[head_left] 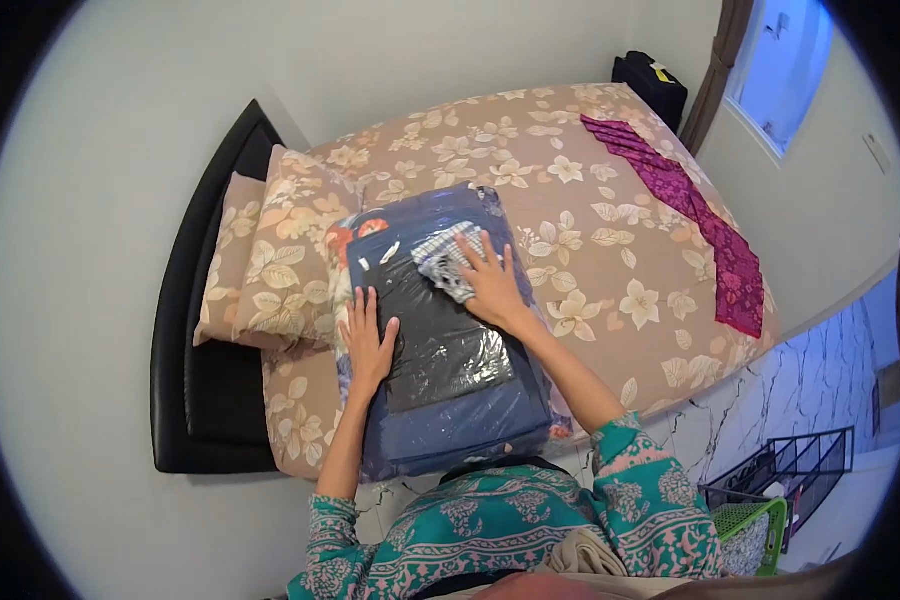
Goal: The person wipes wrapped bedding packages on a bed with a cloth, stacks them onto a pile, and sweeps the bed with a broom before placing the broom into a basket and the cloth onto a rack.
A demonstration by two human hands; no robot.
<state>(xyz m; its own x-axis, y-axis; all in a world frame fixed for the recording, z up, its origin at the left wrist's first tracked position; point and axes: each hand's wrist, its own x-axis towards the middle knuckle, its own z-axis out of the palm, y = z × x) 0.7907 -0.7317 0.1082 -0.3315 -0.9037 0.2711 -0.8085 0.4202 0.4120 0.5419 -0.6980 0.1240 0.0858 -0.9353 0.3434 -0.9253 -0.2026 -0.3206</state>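
A large plastic-wrapped package (445, 385) with blue and black fabric inside lies on the bed, close to my body. My left hand (370, 345) rests flat on its left side, fingers stretched out, holding nothing. On the upper part of the package is a crumpled checkered cloth (438, 262), white with dark lines and a dark patterned part. My right hand (494, 288) lies over the cloth's right side with fingers spread, pressing on it rather than gripping it. Light glints off the clear plastic below the right hand.
The bed (620, 300) has a brown floral sheet, with matching pillows (285, 250) against a black headboard (185, 360). A magenta runner (695, 215) lies across its foot. Beyond stands a black bag (650, 88). At lower right are a green basket (755, 525) and a black rack (805, 460).
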